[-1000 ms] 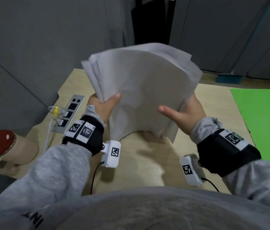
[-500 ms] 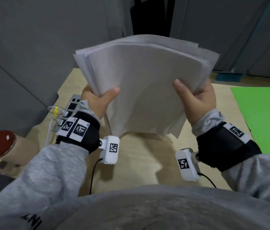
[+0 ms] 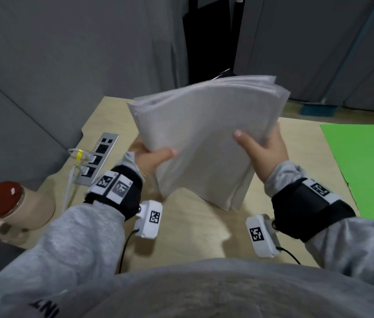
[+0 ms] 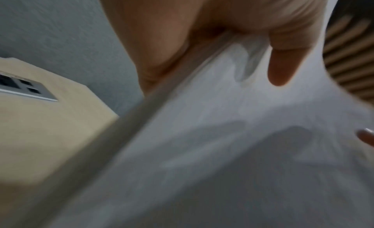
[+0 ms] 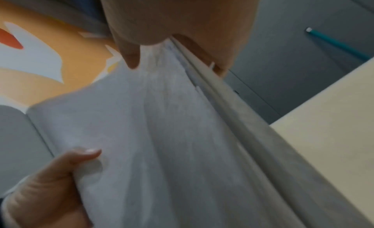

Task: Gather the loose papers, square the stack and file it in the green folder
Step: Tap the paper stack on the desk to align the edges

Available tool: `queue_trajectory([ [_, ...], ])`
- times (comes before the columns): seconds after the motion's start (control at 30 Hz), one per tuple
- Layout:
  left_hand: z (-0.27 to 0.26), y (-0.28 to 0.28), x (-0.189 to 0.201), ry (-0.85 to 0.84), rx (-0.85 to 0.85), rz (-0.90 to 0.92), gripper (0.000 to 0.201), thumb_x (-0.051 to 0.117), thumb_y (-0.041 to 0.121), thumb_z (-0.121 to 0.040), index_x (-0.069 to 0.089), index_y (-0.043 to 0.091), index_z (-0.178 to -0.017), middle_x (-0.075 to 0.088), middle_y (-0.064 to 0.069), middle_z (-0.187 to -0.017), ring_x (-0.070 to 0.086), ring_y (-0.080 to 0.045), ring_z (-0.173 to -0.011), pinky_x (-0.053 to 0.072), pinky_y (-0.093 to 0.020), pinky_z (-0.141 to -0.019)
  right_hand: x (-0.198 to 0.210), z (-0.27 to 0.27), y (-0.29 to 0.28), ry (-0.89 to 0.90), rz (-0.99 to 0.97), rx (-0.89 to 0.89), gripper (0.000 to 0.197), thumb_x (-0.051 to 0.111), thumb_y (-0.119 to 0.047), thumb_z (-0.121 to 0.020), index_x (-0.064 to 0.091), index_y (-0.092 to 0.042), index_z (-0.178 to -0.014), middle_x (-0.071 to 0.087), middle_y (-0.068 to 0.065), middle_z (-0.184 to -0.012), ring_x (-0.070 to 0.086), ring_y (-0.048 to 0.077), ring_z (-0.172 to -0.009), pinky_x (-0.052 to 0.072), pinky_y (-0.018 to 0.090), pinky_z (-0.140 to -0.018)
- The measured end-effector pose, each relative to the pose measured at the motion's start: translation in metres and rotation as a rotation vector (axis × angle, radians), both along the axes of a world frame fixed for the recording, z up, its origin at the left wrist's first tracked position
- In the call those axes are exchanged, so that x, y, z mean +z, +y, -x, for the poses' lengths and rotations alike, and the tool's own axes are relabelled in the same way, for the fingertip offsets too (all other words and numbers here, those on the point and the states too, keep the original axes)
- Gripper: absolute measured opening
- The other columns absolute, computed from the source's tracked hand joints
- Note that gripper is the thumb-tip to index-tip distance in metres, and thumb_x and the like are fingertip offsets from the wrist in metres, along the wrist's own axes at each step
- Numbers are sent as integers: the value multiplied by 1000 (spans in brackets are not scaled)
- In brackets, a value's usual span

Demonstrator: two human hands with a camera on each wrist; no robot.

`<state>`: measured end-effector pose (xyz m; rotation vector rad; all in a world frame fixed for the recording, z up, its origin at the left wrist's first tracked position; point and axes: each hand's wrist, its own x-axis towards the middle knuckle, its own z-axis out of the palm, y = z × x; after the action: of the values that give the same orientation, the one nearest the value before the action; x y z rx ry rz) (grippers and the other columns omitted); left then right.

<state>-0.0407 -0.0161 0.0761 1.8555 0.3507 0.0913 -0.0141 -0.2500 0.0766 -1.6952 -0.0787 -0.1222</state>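
Now the stack of papers (image 3: 206, 143) hangs above the table (image 3: 195, 228), its left edge pinched in the left hand (image 3: 151, 158) grip, its right edge in the right hand (image 3: 265, 150) grip. Rightward of both lies the green folder (image 3: 365, 161), nothing visible on it.

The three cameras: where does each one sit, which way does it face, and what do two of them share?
Head: on the head, facing forward and down at the paper stack, left hand, right hand, green folder, both sleeves.
Left wrist: under the left hand, along the fingers gripping the stack.
Right wrist: under the right hand, along the stack.
Shared: both wrist views show the same stack and the opposite thumb.
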Motion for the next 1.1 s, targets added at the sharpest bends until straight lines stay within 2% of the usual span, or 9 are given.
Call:
queue_trajectory([
  [0.13, 3, -9, -5, 132, 22, -160, 55, 71, 40, -59, 63, 12, -105, 67, -4, -94, 63, -25, -90, 50, -33, -85, -6, -3, 9, 6, 256, -79, 38, 66, -20, -85, 56, -17, -122, 61, -7, -101, 61, 15, -97, 46, 28, -83],
  [0.3, 1, -7, 16, -16, 47, -46, 23, 76, 23, -69, 57, 26, -81, 59, 14, -75, 58, -6, -72, 39, 1, -51, 9, 1, 4, -148, -29, -182, 42, 72, -21, -81, 54, -21, -119, 63, -17, -98, 62, -3, -90, 50, 14, -77],
  [0.43, 6, -7, 21, -158, -31, 26, 61, 75, 3, -70, 49, 13, -123, 61, 4, -104, 58, 19, -84, 41, 4, -66, 6, -4, -1, 18, 340, -130, 20, 64, -24, -86, 61, -13, -102, 60, -1, -80, 61, 24, -87, 36, 22, -64],
  [0.5, 3, -2, 26, -308, 40, 73, 83, 76, 4, -67, 34, 17, -137, 51, -6, -127, 58, 11, -96, 48, -7, -76, 8, -5, -3, -44, 443, -155, 19, 59, -23, -89, 62, -9, -103, 54, -1, -76, 56, 25, -80, 27, 18, -58],
  [0.6, 1, 2, 49, -484, 115, -229, 90, 76, 22, -64, 28, 25, -140, 42, -2, -136, 49, -7, -121, 46, -32, -99, 17, -4, 1, -215, 505, -125, 24, 54, -18, -93, 59, -7, -115, 51, 0, -80, 44, 19, -69, 23, 19, -57],
  [0.73, 5, -15, 91, -512, -43, -1073, 64, 64, 36, -68, 47, 31, -129, 45, 7, -140, 35, -22, -135, 27, -56, -109, 22, -6, 12, -464, 676, -42, 17, 53, -10, -90, 61, -5, -104, 58, 9, -71, 54, 31, -64, 18, 21, -56],
  [0.87, 3, -23, 97, -366, -98, -1059, 61, 59, 22, -77, 39, 32, -134, 57, 2, -123, 48, -28, -118, 33, -49, -100, 22, -5, 20, -595, 726, 58, 28, 55, -5, -80, 64, -8, -106, 71, 11, -84, 51, 19, -75, 23, 18, -62],
  [1.0, -5, -6, 77, -414, -167, -1113, 28, 63, 18, -76, 60, 26, -102, 59, -3, -107, 51, -31, -102, 36, -42, -89, 10, -6, 16, -574, 708, 130, 32, 49, -13, -83, 66, -16, -109, 72, 4, -92, 62, 25, -83, 38, 27, -71],
  [1.1, -8, 6, 67, -345, -222, -1009, 14, 57, 14, -84, 55, 25, -92, 65, -2, -89, 57, -30, -82, 43, -35, -73, 4, -10, 10, -484, 615, 79, 21, 55, -13, -86, 68, -17, -101, 72, -3, -93, 57, 11, -85, 37, 20, -73],
])
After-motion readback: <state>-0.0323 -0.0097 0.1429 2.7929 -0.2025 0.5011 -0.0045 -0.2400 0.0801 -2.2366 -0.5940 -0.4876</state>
